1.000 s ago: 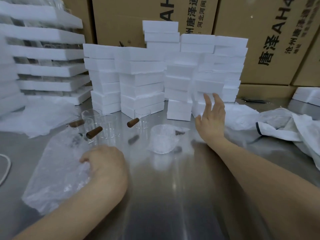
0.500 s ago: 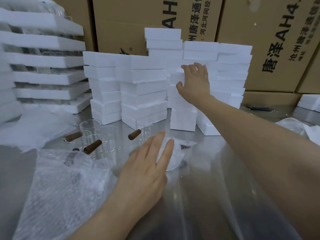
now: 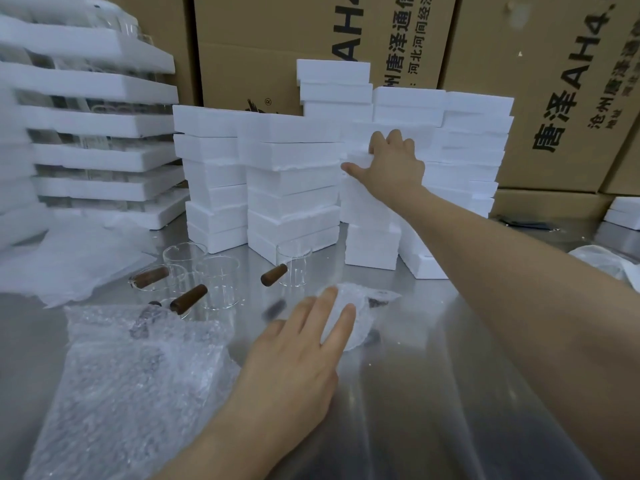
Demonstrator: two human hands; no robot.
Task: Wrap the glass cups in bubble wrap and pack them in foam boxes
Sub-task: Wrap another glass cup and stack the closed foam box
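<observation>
Moved: right hand (image 3: 391, 168) is up from low by the tabletop a second ago to mid-height on the foam stacks; left hand (image 3: 294, 368) has left the bubble wrap sheet for the wrapped cup.
Tabletop (image 3: 398, 403): shiny metal, reflecting both arms.
Far left: foam trays (image 3: 97, 119) stacked high with glassware between layers; thin foam sheets (image 3: 69, 258) spread in front.
Bubble wrap sheet (image 3: 138, 375): flat at the near left.
Glass cups (image 3: 218, 285): several, bare and upright, with brown handles (image 3: 188, 298), between sheet and stacks.
Left hand: fingers straight, slightly spread, lying on the wrapped cup.
Wrapped cup (image 3: 363, 306): mid-tabletop, in bubble wrap, outside any box.
Foam boxes (image 3: 291, 174): closed white columns along the back.
Right hand: fingers curled over the top edge of one foam box (image 3: 356, 156), thumb stretched along its front.
Far right: crumpled white plastic (image 3: 602, 261).
Room: brown cartons (image 3: 242, 46) wall the back.
Writing: black print, "唐泽通信" and "河北河间经济" mid-carton; "唐泽 AH4" and "沧州唐泽" on the right one.
</observation>
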